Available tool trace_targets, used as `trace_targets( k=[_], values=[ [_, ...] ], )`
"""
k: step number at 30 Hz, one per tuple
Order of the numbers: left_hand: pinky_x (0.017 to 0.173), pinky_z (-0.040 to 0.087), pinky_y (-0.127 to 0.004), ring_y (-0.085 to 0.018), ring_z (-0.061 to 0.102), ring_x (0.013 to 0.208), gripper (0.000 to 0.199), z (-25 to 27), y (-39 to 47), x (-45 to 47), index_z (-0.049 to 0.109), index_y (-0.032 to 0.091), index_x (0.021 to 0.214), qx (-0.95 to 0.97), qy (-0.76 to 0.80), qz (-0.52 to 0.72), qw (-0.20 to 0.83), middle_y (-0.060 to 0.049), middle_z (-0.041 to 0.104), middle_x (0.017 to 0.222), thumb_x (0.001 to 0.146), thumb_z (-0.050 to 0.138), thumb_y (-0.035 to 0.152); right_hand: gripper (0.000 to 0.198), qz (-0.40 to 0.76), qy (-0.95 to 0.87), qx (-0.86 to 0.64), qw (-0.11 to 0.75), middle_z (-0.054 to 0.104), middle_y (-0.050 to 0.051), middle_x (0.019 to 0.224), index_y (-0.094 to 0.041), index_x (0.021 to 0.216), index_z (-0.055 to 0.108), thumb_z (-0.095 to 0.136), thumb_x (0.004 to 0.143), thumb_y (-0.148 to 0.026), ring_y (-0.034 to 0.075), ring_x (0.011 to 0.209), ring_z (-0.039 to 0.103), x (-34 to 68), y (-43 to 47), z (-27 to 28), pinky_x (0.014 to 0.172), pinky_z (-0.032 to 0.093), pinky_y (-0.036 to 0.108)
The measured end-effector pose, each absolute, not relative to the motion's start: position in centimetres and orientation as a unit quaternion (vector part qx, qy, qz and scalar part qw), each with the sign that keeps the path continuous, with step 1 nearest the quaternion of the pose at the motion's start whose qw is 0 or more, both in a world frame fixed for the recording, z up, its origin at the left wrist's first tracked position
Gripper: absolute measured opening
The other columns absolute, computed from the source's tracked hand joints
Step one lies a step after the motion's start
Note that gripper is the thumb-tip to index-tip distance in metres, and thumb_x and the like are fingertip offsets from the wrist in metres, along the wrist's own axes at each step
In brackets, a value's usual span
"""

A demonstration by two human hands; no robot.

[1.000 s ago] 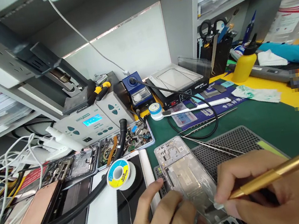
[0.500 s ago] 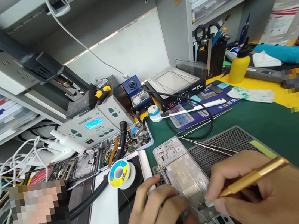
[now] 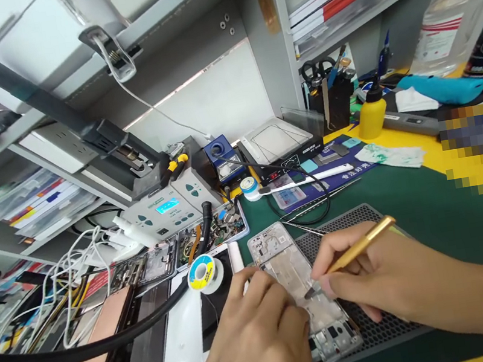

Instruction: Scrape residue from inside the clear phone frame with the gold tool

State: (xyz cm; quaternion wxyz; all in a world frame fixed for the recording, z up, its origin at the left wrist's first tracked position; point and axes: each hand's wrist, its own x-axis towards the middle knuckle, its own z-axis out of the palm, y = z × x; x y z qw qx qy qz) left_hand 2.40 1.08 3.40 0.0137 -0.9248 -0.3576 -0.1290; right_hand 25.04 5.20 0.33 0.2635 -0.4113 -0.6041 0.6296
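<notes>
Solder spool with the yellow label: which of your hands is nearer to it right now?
Left. The left hand rests on the phone frame, just right of and below the solder spool. The right hand, holding the gold tool, sits farther right, across the frame.

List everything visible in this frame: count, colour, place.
phone frame: 1, silver, on grey mesh mat
gold tool: 1, tip on the frame
solder spool: 1, blue-yellow, left of frame
parts tray: 1, behind spool
rework station: 1, grey, back left
yellow bottle: 1, back right
black hose: 1, across left
left hand: steadies the frame
right hand: grips the gold tool
</notes>
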Motion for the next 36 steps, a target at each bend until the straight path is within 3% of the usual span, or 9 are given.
trace_targets(
  k=[5, 13, 22, 36],
  values=[
    [0.083, 0.051, -0.047, -0.023, 0.054, 0.071, 0.022, 4.1, 1.1, 3.5, 0.061, 0.019, 0.071, -0.937, -0.327, -0.051, 0.114, -0.003, 0.062, 0.073, 0.091, 0.061, 0.009, 0.01, 0.614, -0.605, -0.438, 0.256, 0.049, -0.011, 0.047, -0.021, 0.081, 0.063, 0.067, 0.089, -0.015, 0.008, 0.039, 0.045, 25.1, 5.6, 2.2, 0.034, 0.029, 0.015],
    [0.084, 0.047, -0.046, -0.025, 0.055, 0.07, 0.019, 5.3, 1.2, 5.7, 0.063, 0.02, 0.068, -0.938, -0.28, 0.025, 0.201, -0.004, 0.062, 0.069, 0.085, 0.065, 0.012, 0.008, 0.587, -0.63, -0.417, 0.29, 0.056, -0.009, 0.05, -0.021, 0.081, 0.063, 0.065, 0.085, -0.015, 0.011, 0.045, 0.054, 25.2, 5.2, 2.2, 0.045, 0.04, 0.021],
    [0.067, 0.028, -0.041, -0.022, 0.043, 0.071, 0.021, 4.9, 1.6, 4.2, 0.055, 0.019, 0.075, -0.95, -0.293, 0.002, 0.104, -0.002, 0.058, 0.076, 0.092, 0.056, 0.008, 0.012, 0.577, -0.638, -0.409, 0.305, 0.057, -0.008, 0.051, -0.023, 0.076, 0.067, 0.059, 0.08, -0.015, 0.014, 0.049, 0.057, 25.7, 5.4, 2.6, 0.047, 0.042, 0.023],
    [0.074, 0.037, -0.039, -0.021, 0.05, 0.08, 0.021, 4.6, 0.8, 2.8, 0.062, 0.017, 0.089, -0.915, -0.39, -0.069, -0.075, -0.003, 0.059, 0.084, 0.101, 0.045, 0.01, 0.009, 0.581, -0.645, -0.407, 0.284, 0.059, -0.007, 0.053, -0.021, 0.074, 0.067, 0.062, 0.078, -0.014, 0.013, 0.051, 0.063, 25.9, 5.4, 2.6, 0.051, 0.047, 0.022]
  ],
)
